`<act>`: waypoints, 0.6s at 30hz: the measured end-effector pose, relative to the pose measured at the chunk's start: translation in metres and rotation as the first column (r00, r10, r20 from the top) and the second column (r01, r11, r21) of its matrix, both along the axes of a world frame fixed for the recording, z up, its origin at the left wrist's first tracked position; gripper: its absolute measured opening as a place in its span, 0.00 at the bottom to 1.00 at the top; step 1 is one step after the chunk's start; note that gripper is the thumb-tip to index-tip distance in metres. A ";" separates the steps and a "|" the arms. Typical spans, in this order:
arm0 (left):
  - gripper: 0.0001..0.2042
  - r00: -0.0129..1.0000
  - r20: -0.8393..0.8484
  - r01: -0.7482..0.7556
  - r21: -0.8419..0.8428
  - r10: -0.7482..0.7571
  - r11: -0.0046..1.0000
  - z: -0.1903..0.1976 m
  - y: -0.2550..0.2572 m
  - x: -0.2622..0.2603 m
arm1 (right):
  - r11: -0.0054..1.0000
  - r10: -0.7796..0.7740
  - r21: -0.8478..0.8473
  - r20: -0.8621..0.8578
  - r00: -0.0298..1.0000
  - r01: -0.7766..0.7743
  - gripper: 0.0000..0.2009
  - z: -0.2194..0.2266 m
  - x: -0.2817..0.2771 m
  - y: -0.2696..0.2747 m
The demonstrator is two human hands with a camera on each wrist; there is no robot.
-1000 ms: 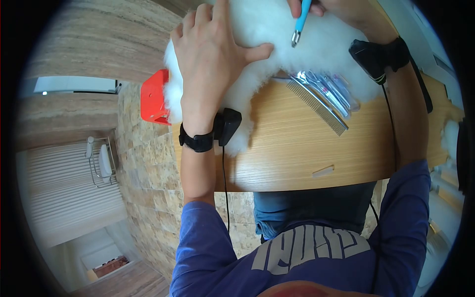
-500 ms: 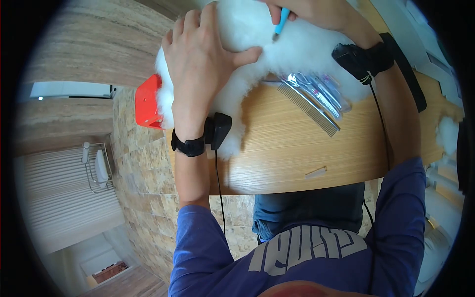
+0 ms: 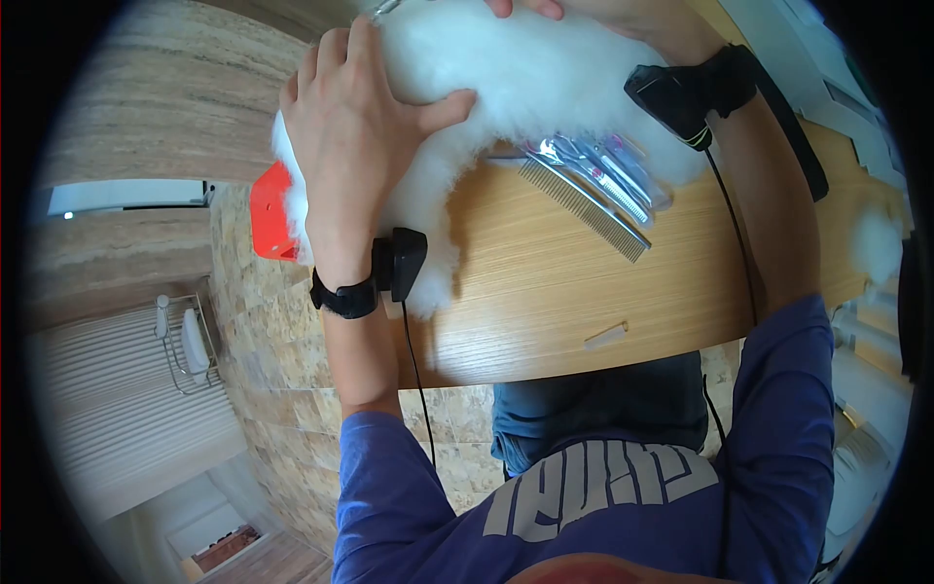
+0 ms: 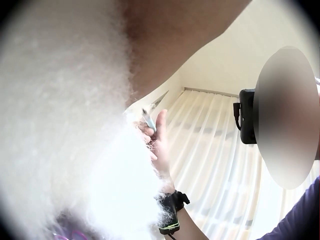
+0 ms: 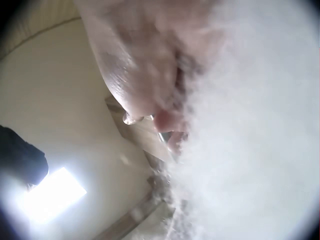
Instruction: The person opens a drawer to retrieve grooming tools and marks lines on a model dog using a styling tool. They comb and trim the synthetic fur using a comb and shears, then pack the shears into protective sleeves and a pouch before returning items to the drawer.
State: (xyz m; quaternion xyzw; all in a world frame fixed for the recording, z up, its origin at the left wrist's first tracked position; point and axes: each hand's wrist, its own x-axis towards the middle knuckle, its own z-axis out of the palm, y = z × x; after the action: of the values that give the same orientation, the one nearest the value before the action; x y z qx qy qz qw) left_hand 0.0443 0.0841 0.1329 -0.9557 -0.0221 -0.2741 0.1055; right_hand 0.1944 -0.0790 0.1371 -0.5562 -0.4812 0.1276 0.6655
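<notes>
My left hand (image 3: 355, 122) rests on thick white fluffy fur (image 3: 506, 68), fingers extended forward and thumb out to the right. At the top edge of the head view my right hand (image 3: 623, 12) is partly cut off, above the fur's far side. In the left wrist view, the right hand (image 4: 159, 147) pinches a blue-handled craft knife (image 4: 149, 121), its pointed blade up. The right wrist view has the right hand (image 5: 145, 65) beside the fur, with most of the handle hidden by fingers. A bit of silvery metal (image 3: 387, 7) shows near the left fingertips.
A metal comb (image 3: 584, 209) and scissors in clear plastic packaging (image 3: 608, 175) lie on the wooden table (image 3: 525, 302) in front of the fur. A small translucent strip (image 3: 607, 337) lies near the front edge. A red part (image 3: 270, 214) projects from beneath the fur at left.
The right hand and the blue-handled knife have moved up and left, the blue handle leaving the head view. The whole head view has shifted, and the left hand stays on the fur.
</notes>
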 end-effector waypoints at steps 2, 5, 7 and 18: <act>0.46 0.999 0.040 0.026 -0.020 -0.025 0.999 -0.001 0.000 0.000 | 1.000 0.018 -0.012 0.088 0.996 -0.017 0.21 -0.003 -0.003 -0.003; 0.47 0.998 0.061 0.034 -0.029 -0.032 0.999 -0.003 0.000 0.001 | 0.999 0.004 -0.040 0.185 0.983 0.003 0.20 -0.009 -0.004 0.003; 0.46 0.995 0.074 0.070 0.050 -0.073 0.996 -0.014 0.015 0.004 | 0.997 -0.038 -0.053 0.185 0.982 0.048 0.21 -0.011 -0.002 0.002; 0.47 0.999 0.047 0.002 0.018 -0.003 1.000 -0.004 0.002 0.001 | 0.991 0.013 -0.131 0.278 0.961 0.024 0.28 -0.008 0.009 -0.003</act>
State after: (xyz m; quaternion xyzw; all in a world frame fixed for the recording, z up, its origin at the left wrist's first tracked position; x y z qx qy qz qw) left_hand 0.0456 0.0863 0.1288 -0.9480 -0.0209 -0.2967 0.1131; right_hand 0.2039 -0.0819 0.1289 -0.6132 -0.5586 0.0782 0.5530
